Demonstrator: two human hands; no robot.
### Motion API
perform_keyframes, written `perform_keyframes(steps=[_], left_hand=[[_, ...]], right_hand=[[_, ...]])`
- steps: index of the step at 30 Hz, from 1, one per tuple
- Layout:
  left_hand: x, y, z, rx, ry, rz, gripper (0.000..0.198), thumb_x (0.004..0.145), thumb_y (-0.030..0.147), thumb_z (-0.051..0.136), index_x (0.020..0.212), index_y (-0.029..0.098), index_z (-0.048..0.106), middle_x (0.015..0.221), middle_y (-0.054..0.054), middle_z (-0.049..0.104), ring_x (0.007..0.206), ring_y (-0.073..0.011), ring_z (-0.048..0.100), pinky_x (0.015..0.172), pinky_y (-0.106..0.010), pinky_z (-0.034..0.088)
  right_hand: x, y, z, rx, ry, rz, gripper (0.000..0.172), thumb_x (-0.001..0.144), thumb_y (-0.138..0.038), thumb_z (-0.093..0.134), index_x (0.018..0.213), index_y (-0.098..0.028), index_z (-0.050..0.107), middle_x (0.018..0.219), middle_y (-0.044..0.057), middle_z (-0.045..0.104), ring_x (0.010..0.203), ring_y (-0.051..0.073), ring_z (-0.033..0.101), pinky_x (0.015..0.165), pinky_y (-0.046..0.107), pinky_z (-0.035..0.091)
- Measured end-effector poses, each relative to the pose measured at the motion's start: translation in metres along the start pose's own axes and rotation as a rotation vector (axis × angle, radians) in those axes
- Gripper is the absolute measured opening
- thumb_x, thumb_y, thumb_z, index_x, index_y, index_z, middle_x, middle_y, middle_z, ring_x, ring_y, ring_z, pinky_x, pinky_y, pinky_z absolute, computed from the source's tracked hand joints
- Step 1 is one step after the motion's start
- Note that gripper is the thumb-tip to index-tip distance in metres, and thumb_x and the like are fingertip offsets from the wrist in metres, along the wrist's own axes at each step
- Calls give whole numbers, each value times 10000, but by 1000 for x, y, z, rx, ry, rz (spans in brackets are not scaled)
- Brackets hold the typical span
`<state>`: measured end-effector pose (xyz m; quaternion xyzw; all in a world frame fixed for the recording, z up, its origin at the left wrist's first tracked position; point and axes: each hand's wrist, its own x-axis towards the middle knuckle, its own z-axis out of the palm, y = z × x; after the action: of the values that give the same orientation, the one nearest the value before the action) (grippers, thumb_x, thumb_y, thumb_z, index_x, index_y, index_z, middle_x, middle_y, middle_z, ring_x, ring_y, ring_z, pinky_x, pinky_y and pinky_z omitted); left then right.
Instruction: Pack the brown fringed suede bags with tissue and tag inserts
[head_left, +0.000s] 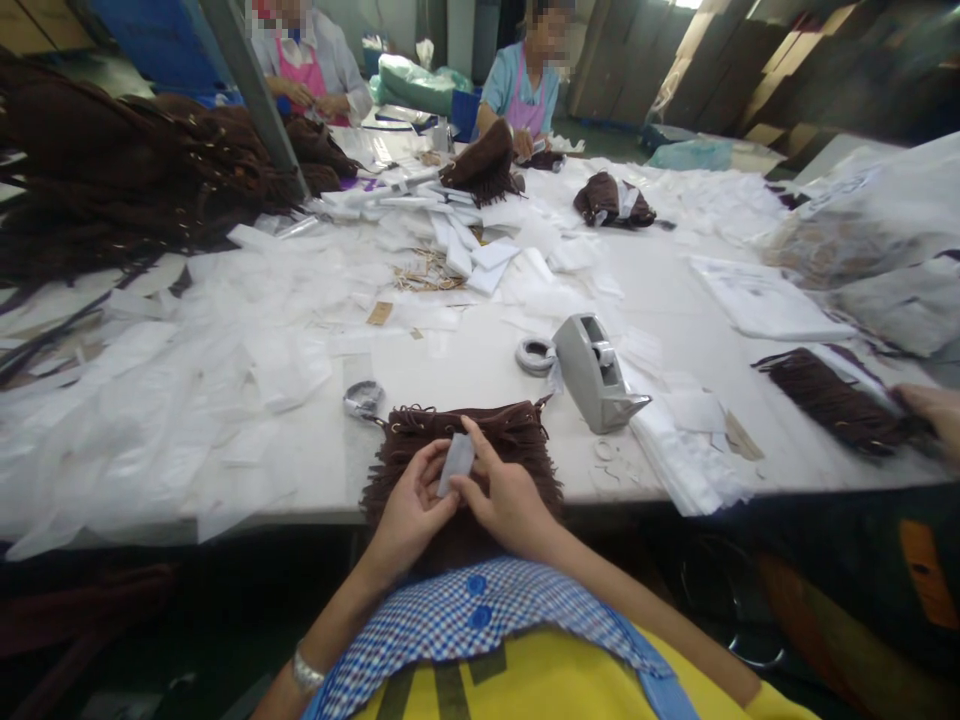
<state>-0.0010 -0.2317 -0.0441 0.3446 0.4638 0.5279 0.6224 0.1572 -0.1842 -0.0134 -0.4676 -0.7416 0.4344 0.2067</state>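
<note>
A dark brown fringed handbag lies at the table's front edge, right before my body. Above it, my left hand has its fingers closed on a small whitish translucent strip, which looks like a piece of paper or plastic. My right hand pinches the same strip at its lower end with the thumb, its index finger stretched out over the bag. Left of the bag lies a plastic-wrapped coiled strap; another wrapped coil is beside the grey tape dispenser.
White wrapping sheets cover the table's left side. Brown bags are heaped at far left beside a metal post. Two co-workers stand across the table. At right, another person's hand touches a fringed bag.
</note>
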Motion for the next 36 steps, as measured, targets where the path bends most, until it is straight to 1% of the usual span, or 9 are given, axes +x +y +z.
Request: perform_keyframes(steps=[4, 6, 9, 12, 15, 19, 26, 32, 36], left_hand=[[1, 1, 3, -9, 29, -17, 658, 780, 300, 761, 1366, 242, 467, 1458, -143, 510, 1200, -292, 621, 942, -394, 565], [1, 4, 3, 26, 40, -37, 703, 781, 315, 757, 1409, 233, 454, 1495, -152, 476, 1146, -293, 655, 901, -397, 584], [1, 18, -3, 198, 58, -83, 722, 766, 340, 764, 1427, 226, 497, 1474, -123, 517, 1130, -300, 668, 940, -421, 564], [5, 42, -15, 461, 47, -70, 605, 714, 355, 798, 1290, 239, 655, 1343, -66, 644, 1249, -313, 590, 1077, -436, 455], [18, 65, -23, 671, 52, 32, 334, 738, 409, 767, 1034, 255, 783, 1146, -46, 745, 1178, -313, 624, 1095, -426, 428], [53, 78, -20, 904, 135, 321, 273, 855, 429, 646, 1029, 263, 776, 1118, -45, 748, 1106, -282, 649, 1075, -390, 432], [102, 73, -24, 1149, -370, 281, 342, 868, 415, 649, 1173, 275, 716, 1107, -57, 743, 1011, -257, 684, 905, -333, 500], [86, 81, -27, 1174, -537, 285, 260, 945, 303, 529, 1120, 283, 720, 1076, -48, 741, 984, -236, 672, 889, -330, 483], [73, 88, -23, 1165, -551, 371, 283, 954, 252, 491, 1120, 292, 717, 1054, -47, 745, 964, -233, 684, 840, -322, 499]], right_hand=[[8, 2, -3, 156, -104, -39, 794, 924, -250, 576, 1587, -272, 141, 751, -41, 726, 649, 166, 666, 692, 283, 529], [10, 4, -19, 144, -110, -56, 673, 938, -268, 563, 1553, -264, 291, 742, -34, 727, 656, 161, 674, 696, 278, 532], [22, 13, -59, 17, 126, -39, 375, 969, -364, 526, 1305, -232, 626, 850, 29, 756, 752, 189, 710, 761, 303, 543], [53, 30, -100, -297, 417, -36, 333, 982, -348, 490, 1234, -208, 658, 1112, 92, 729, 983, 239, 689, 935, 350, 497], [97, 50, -120, -678, 333, 103, 397, 960, -288, 518, 1324, -141, 577, 1371, 168, 577, 1196, 291, 585, 1024, 357, 425], [143, 64, -118, -824, 225, 299, 484, 947, -379, 549, 1321, -73, 543, 1313, 257, 571, 1147, 335, 582, 960, 380, 444], [161, 73, -121, -835, 181, 308, 694, 845, -477, 676, 1401, -111, 482, 1282, 254, 569, 1200, 394, 507, 974, 452, 432], [142, 49, -122, -548, 56, -112, 781, 769, -270, 751, 1465, -186, 407, 1346, 148, 504, 1205, 266, 548, 1032, 346, 432], [126, 6, -109, -377, -282, -522, 753, 810, -156, 696, 1479, -282, 373, 1454, 81, 443, 1300, 216, 494, 1052, 307, 425]])
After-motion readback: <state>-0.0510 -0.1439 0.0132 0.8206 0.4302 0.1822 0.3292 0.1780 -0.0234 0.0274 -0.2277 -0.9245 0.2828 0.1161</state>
